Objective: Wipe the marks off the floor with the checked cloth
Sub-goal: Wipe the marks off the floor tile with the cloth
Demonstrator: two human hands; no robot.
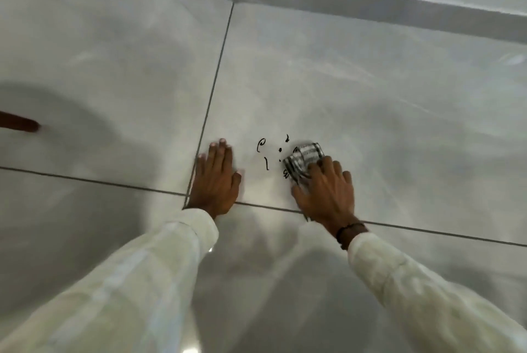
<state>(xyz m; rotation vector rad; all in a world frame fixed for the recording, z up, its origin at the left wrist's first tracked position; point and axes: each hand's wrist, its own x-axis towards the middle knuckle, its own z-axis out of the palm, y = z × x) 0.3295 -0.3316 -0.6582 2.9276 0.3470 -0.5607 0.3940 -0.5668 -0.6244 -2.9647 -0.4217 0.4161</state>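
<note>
Two hands down on tiled floor (pixel 370 90): left hand (pixel 215 181) flat, fingers spread, empty; right hand (pixel 325 193) pressing crumpled checked cloth (pixel 303 158) beside black marks (pixel 268 153), fingers curled over it.

The right hand (pixel 325 190) hides part of the checked cloth (pixel 303 159) (motion-blurred); both sleeves run off-frame.
</note>
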